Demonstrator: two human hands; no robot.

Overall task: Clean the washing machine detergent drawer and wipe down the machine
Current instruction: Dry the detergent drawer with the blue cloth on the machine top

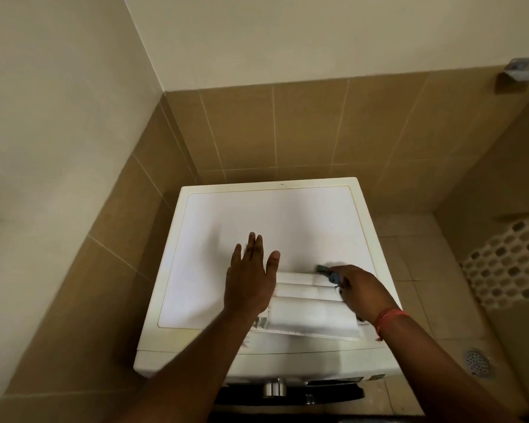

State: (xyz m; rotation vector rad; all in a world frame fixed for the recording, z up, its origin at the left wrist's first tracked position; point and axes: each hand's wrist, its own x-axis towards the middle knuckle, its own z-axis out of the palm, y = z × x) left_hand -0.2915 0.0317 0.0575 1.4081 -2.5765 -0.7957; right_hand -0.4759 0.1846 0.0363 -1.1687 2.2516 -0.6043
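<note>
The white washing machine (226, 215) stands in a tiled corner, seen from above. The white detergent drawer (309, 312) lies on its top near the front right, out of the machine. My left hand (251, 276) rests flat with fingers spread on the drawer's left end and the machine top. My right hand (361, 291) is closed around a small blue-grey cloth (327, 271) and presses it against the drawer's far right corner. A red thread band circles my right wrist.
Brown tiled walls close in on the left and behind the machine. Tiled floor lies to the right with a round metal drain (478, 363). A mosaic-tiled surface (510, 264) is at the far right. A metal wall fitting (516, 71) sits high on the right.
</note>
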